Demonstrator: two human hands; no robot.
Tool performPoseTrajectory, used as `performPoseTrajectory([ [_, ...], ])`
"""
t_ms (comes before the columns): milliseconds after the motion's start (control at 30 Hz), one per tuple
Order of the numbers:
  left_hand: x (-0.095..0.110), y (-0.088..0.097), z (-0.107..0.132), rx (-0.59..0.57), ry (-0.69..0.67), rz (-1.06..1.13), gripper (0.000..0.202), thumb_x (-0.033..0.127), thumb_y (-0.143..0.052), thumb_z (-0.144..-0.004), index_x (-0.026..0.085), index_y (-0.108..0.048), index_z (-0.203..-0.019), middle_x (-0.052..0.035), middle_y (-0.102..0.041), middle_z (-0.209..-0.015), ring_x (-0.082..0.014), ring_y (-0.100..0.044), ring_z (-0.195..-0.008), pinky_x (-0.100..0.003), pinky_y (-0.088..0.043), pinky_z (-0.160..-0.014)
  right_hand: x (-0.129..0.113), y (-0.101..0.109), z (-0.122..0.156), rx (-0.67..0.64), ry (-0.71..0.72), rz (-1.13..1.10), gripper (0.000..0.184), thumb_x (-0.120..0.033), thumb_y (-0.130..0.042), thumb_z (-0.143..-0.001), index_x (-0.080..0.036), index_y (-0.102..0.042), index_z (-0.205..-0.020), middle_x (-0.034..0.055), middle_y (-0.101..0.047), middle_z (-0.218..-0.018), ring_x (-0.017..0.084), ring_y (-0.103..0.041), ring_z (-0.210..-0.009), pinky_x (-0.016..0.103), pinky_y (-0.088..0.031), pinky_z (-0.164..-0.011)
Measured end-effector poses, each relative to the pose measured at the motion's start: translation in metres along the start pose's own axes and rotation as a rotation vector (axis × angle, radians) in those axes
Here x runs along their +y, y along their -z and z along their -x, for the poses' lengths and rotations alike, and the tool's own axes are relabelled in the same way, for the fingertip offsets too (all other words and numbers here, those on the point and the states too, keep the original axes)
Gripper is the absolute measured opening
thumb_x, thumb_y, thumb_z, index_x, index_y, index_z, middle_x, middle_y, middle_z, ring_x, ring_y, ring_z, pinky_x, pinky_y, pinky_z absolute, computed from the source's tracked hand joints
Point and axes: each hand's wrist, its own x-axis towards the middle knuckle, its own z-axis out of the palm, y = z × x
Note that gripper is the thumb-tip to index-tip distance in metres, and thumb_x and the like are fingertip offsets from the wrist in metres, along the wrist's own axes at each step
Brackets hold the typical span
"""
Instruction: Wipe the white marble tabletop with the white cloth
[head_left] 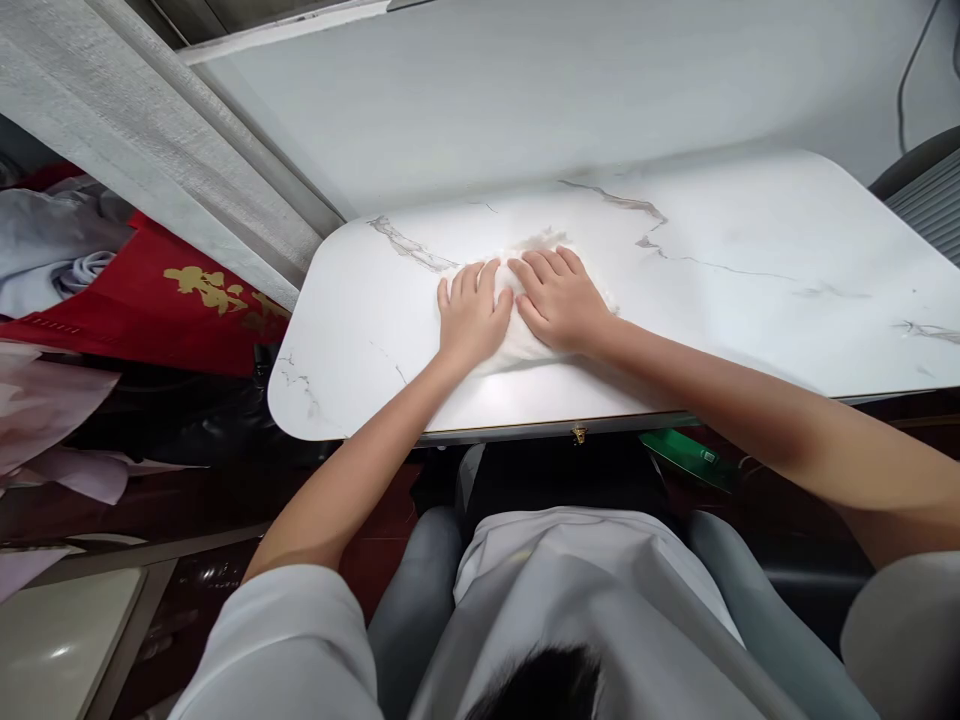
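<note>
A soft white cloth-like piece (519,348) lies on the white marble-patterned table (750,225), its far edge fuzzy and uneven. On its left part rests my left hand (474,312), palm down with the fingers spread. My right hand (561,298) lies flat on the right part, fingers stretched forward and slightly apart. Both hands press on the piece without gripping it, and the thumbs come close together over its middle. Much of the piece is hidden beneath the hands, and I cannot make out exactly what it is.
A pale wall (540,90) rises behind the table. To the left are a grey post (172,150), a red bag with gold print (202,290) and heaped clothes (56,240). A small gold knob (578,435) sits at the table's front edge, near a green object (690,457) below.
</note>
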Motion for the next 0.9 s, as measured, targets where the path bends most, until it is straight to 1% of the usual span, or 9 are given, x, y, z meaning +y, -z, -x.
performPoseTrajectory([
  [133, 0.015, 0.002, 0.032, -0.048, -0.042, -0.016, 0.048, 0.03, -0.035, -0.099, 0.021, -0.044, -0.146, -0.0095, -0.045, -0.153, -0.0239, -0.034, -0.146, -0.052, -0.012, -0.124, -0.015, 0.015, 0.041, 0.015, -0.037, 0.022, 0.053, -0.032, -0.029, -0.097, -0.008, -0.045, -0.142, 0.0187, -0.048, -0.142, 0.031, -0.042, -0.134, 0.053, -0.025, -0.116],
  [267, 0.03, 0.002, 0.058, -0.078, -0.084, -0.026, 0.048, 0.029, -0.036, -0.099, 0.02, -0.042, -0.147, -0.0105, -0.044, -0.154, -0.0246, -0.032, -0.147, -0.052, -0.012, -0.124, -0.024, 0.029, 0.074, 0.044, -0.034, -0.024, 0.053, -0.036, -0.03, -0.098, -0.012, -0.045, -0.143, 0.0182, -0.048, -0.143, 0.033, -0.041, -0.135, 0.057, -0.025, -0.115],
  [367, 0.037, 0.002, 0.068, -0.091, -0.109, -0.024, 0.049, 0.029, -0.036, -0.099, 0.019, -0.041, -0.147, -0.0111, -0.043, -0.155, -0.0257, -0.03, -0.148, -0.054, -0.012, -0.124, -0.024, 0.034, 0.087, 0.049, -0.04, -0.048, 0.054, -0.036, -0.03, -0.098, -0.015, -0.043, -0.146, 0.0178, -0.049, -0.143, 0.034, -0.041, -0.136, 0.06, -0.026, -0.113],
  [467, 0.041, 0.001, 0.067, -0.102, -0.108, -0.023, 0.049, 0.029, -0.036, -0.099, 0.02, -0.042, -0.147, -0.0122, -0.042, -0.155, -0.0271, -0.031, -0.148, -0.057, -0.013, -0.123, -0.021, 0.036, 0.087, 0.042, -0.045, -0.056, 0.054, -0.038, -0.031, -0.097, -0.02, -0.043, -0.146, 0.0151, -0.05, -0.142, 0.033, -0.042, -0.136, 0.059, -0.027, -0.113],
  [567, 0.043, -0.002, 0.054, -0.103, -0.096, -0.025, 0.048, 0.029, -0.036, -0.099, 0.021, -0.043, -0.146, -0.0124, -0.042, -0.155, -0.0274, -0.032, -0.147, -0.057, -0.013, -0.123, -0.011, 0.035, 0.075, 0.012, -0.038, -0.044, 0.053, -0.038, -0.031, -0.097, -0.021, -0.044, -0.146, 0.0137, -0.05, -0.142, 0.033, -0.043, -0.134, 0.059, -0.027, -0.113],
  [633, 0.043, -0.005, 0.038, -0.099, -0.087, -0.022, 0.047, 0.028, -0.037, -0.099, 0.022, -0.043, -0.145, -0.0117, -0.043, -0.154, -0.0268, -0.032, -0.147, -0.056, -0.012, -0.123, 0.0, 0.033, 0.061, -0.008, -0.045, -0.019, 0.053, -0.037, -0.03, -0.097, -0.019, -0.046, -0.145, 0.0141, -0.051, -0.141, 0.032, -0.045, -0.131, 0.058, -0.028, -0.113],
  [767, 0.042, -0.017, -0.01, -0.077, -0.062, 0.017, 0.045, 0.029, -0.037, -0.1, 0.024, -0.045, -0.144, -0.0097, -0.045, -0.152, -0.0266, -0.034, -0.145, -0.054, -0.012, -0.124, 0.03, 0.025, 0.025, -0.04, -0.076, 0.048, 0.058, -0.037, -0.025, -0.097, -0.008, -0.049, -0.142, 0.0173, -0.054, -0.135, 0.031, -0.049, -0.125, 0.053, -0.03, -0.113],
  [800, 0.041, -0.02, -0.024, -0.062, -0.063, 0.036, 0.044, 0.03, -0.037, -0.1, 0.026, -0.046, -0.143, -0.0086, -0.047, -0.151, -0.0267, -0.034, -0.145, -0.054, -0.012, -0.124, 0.039, 0.022, 0.015, -0.039, -0.085, 0.057, 0.06, -0.038, -0.022, -0.097, -0.008, -0.05, -0.141, 0.0173, -0.055, -0.134, 0.031, -0.05, -0.124, 0.052, -0.03, -0.113],
  [900, 0.036, -0.031, -0.066, -0.033, -0.081, 0.091, 0.04, 0.031, -0.039, -0.1, 0.031, -0.048, -0.139, -0.0056, -0.05, -0.148, -0.0257, -0.036, -0.144, -0.053, -0.012, -0.123, 0.065, 0.011, -0.014, -0.004, -0.11, 0.05, 0.065, -0.044, -0.011, -0.1, -0.012, -0.052, -0.138, 0.0155, -0.057, -0.131, 0.03, -0.05, -0.124, 0.051, -0.031, -0.112],
])
